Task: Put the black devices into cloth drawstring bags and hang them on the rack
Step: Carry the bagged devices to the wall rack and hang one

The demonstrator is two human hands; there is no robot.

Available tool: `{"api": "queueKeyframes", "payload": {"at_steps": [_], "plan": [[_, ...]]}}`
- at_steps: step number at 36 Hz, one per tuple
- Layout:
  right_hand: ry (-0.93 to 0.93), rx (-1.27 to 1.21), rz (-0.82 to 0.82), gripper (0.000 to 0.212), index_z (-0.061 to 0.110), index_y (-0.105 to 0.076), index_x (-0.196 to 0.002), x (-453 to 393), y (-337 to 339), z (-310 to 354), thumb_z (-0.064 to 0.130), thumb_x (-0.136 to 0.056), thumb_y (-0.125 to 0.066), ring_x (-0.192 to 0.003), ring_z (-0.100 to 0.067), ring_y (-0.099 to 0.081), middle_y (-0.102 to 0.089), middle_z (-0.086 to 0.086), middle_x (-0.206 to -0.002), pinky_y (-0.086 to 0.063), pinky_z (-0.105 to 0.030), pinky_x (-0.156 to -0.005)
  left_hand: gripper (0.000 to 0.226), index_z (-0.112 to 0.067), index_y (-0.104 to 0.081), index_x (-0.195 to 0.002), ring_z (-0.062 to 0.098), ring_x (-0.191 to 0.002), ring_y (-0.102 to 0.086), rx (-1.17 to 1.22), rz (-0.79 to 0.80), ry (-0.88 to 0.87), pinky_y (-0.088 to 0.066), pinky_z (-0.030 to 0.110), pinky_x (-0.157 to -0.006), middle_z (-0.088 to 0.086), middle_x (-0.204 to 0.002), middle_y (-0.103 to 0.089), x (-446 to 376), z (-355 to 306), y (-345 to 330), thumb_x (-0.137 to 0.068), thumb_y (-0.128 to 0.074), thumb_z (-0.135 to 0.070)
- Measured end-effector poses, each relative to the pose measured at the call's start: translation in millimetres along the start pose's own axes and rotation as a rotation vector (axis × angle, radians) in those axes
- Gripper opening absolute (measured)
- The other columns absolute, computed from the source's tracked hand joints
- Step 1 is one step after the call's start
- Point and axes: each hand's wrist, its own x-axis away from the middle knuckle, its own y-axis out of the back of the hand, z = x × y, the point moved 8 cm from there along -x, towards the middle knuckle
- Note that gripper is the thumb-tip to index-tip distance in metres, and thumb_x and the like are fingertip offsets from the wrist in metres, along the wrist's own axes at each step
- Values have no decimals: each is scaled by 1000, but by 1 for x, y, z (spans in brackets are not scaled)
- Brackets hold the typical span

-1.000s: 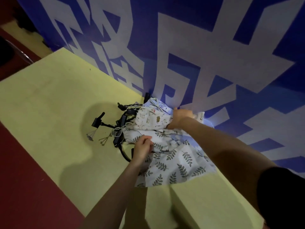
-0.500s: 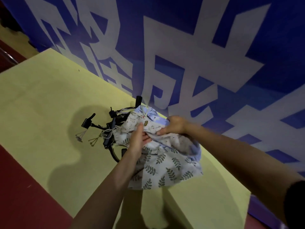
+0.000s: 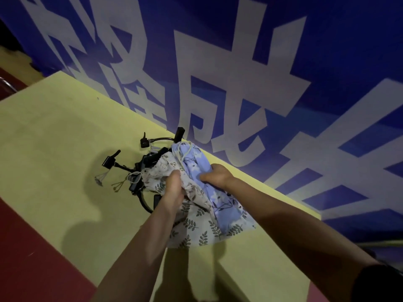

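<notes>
A heap of cloth drawstring bags lies on the yellow table (image 3: 54, 149): a white leaf-print bag (image 3: 196, 229) at the bottom, a pale patterned bag (image 3: 161, 168) above it and a light blue bag (image 3: 196, 162) on top. My left hand (image 3: 173, 190) grips a fold of the pale cloth. My right hand (image 3: 214, 176) holds the blue bag's cloth. To the left of the bags lies a tangle of black devices (image 3: 141, 168) with bent necks, clips and thin cords. The bags cover part of that tangle.
A blue wall banner (image 3: 283, 83) with large white characters stands right behind the table. Red floor (image 3: 32, 258) runs along the table's near edge. No rack shows in this view.
My left hand moved from the leaf-print bag up to the pale cloth. The blue bag now lies uncovered on top, with my right hand on it. The view has shifted.
</notes>
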Motion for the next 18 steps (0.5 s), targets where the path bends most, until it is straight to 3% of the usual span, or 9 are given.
{"api": "queueKeyframes", "payload": {"at_steps": [2, 3, 5, 7, 8, 10, 13, 15, 18], "plan": [[0, -9, 50, 35, 6, -61, -93, 7, -4, 0, 40, -88, -66, -81, -31, -59, -60, -24, -106, -46, -41, -72, 28, -11, -53, -89, 25, -72, -56, 72, 116, -24, -45, 35, -72, 9, -81, -60, 6, 0, -6, -104, -31, -20], [5, -26, 72, 37, 11, -56, -81, 9, -7, 1, 46, -85, -68, -66, -24, -53, -52, -17, -74, -41, -36, -62, 29, -10, -54, -95, 26, -75, -58, 109, 130, -31, -47, 35, -70, 10, -84, -61, 8, 1, -4, -103, -28, -22], [-6, -53, 66, 43, 12, -53, -79, 7, -12, -1, 50, -78, -74, -59, -20, -47, -48, -9, -66, -31, -29, -55, 28, -10, -49, -91, 23, -64, -50, 145, 110, -33, -42, 30, -53, 9, -74, -51, 1, 8, 5, -101, -26, -23], [-23, -98, 61, 74, 2, -51, -129, 4, -16, -5, 48, -77, -77, -101, -30, -60, -60, -20, -116, -39, -31, -70, 26, -15, -40, -80, 18, -53, -36, 172, 87, -28, -32, 24, -42, 5, -68, -34, 3, 12, 11, -99, -25, -24], [-39, -120, 58, 92, 3, -32, -145, 5, -18, -8, 46, -77, -77, -124, -33, -50, -45, -17, -143, -40, -35, -81, 26, -16, -36, -77, 17, -51, -33, 166, 82, -27, -29, 23, -41, 4, -67, -30, 0, 17, 14, -99, -26, -27], [-45, -155, 66, 103, 9, -15, -151, 5, -22, -13, 46, -77, -77, -136, -32, -37, -25, -10, -156, -41, -39, -93, 30, -14, -43, -82, 17, -55, -41, 191, 132, -30, -34, 28, -48, 7, -72, -40, 0, 23, 14, -97, -30, -36], [-42, -143, 105, 100, 12, -9, -153, 12, -27, -15, 43, -82, -72, -135, -33, -37, -24, -9, -156, -40, -39, -90, 44, -11, -60, -113, 26, -89, -64, 160, 239, -47, -49, 41, -76, 7, -105, -66, 3, 27, 11, -96, -42, -48], [-17, -199, 109, 85, 10, -26, -148, 16, -25, -15, 37, -82, -72, -126, -30, -47, -38, -9, -148, -43, -40, -86, 49, -17, -57, -131, 28, -110, -65, 165, 263, -38, -48, 48, -97, 8, -123, -66, 5, 29, 15, -94, -53, -49], [55, -314, 103, 42, 13, -57, -123, 25, -19, -12, 24, -85, -71, -98, -23, -61, -63, -7, -119, -50, -33, -76, 52, -17, -54, -136, 31, -115, -63, 179, 254, 5, -49, 50, -97, 10, -129, -63, 6, 34, 23, -92, -60, -44]]}}
